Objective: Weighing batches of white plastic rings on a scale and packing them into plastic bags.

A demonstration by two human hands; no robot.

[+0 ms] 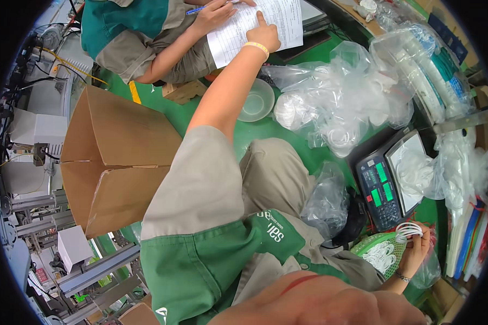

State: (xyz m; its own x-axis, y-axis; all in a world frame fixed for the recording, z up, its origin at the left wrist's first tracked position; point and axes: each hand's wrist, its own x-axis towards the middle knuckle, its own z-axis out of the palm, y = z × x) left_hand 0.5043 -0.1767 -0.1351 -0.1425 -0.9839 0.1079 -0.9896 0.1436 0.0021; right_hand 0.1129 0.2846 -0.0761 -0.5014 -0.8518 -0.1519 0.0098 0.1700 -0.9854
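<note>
My left hand (265,38) reaches far forward with its index finger stretched onto a printed paper sheet (255,38). Its other fingers are curled in, and nothing is held. Another person's hand (214,16) rests at the left of the sheet, with a blue pen (198,9). At the lower right, my right hand (416,246) closes around a coiled bundle of white cord (408,232). That bundle is over a green mesh basket (398,250), in which more white cords (380,257) lie. My right fingers are partly hidden behind the bundle.
An open cardboard box (141,141) stands at left. Clear bags with white coils (336,103) lie on the green floor beside a clear round bowl (257,101). A digital scale (379,187) carries another bagged coil (415,170). Metal frames (97,276) line the left edge.
</note>
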